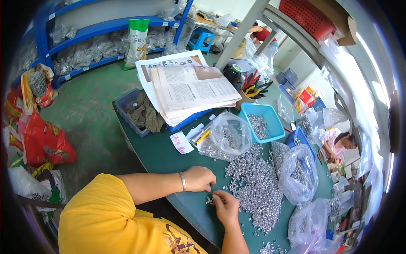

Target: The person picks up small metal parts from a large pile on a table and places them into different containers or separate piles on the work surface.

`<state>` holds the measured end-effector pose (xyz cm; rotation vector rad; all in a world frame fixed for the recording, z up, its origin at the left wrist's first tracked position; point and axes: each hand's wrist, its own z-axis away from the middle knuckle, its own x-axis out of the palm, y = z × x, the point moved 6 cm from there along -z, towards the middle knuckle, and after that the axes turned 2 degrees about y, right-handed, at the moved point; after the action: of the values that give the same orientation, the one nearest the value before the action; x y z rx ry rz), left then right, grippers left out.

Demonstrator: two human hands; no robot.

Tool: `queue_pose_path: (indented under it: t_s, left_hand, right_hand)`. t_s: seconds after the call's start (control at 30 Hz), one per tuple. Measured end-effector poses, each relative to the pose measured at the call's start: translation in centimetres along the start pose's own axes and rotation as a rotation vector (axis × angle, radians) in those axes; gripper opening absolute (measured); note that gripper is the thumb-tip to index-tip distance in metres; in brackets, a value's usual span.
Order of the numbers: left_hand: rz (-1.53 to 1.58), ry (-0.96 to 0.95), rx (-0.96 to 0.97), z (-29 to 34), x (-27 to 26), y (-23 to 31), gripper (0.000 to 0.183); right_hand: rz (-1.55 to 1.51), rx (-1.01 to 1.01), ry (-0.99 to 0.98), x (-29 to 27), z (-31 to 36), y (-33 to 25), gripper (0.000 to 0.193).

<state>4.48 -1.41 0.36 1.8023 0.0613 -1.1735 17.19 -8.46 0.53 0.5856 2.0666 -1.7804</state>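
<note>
In the head view, the left hand [198, 179] is loosely curled, its fingertips turned down near the edge of the green table [150, 152]; whether anything sits inside it, I cannot tell. The right hand [226, 206] is half closed, thumb and forefinger bent toward each other beside a small cluster of metal pieces [209, 200]; a grip on any of them cannot be made out. The 2 hands are near each other, probably because pieces this small call for fingertip work.

The main heap of metal pieces [255, 188] lies loose just beyond the right hand, seemingly spread there to be within easy reach. Behind it, the turquoise tub [277, 134] and the clear bag [242, 144] hold more, likely so that they do not scatter. The newspapers [196, 86] are stacked farther back, apparently to leave working room in front.
</note>
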Motion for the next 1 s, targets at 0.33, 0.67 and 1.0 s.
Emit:
queue_pose_path:
  t_s: [0.33,0.67,1.0]
  left_hand:
    - [-0.001,0.076,0.001,-0.3,0.1,-0.5,0.025]
    - [0.781,0.388,0.033,-1.2,-2.7,-1.8,0.026]
    - [2.002,0.26,-0.322,-0.7,-2.6,-3.4,0.021]
  right_hand:
    - [-1.319,0.518,-0.101,-1.1,-1.1,2.2,0.022]
    - [0.411,-0.316,-0.084,1.4,-4.5,-1.4,0.019]
    - [0.719,-0.321,-0.098,3.7,-5.5,-2.7,0.026]
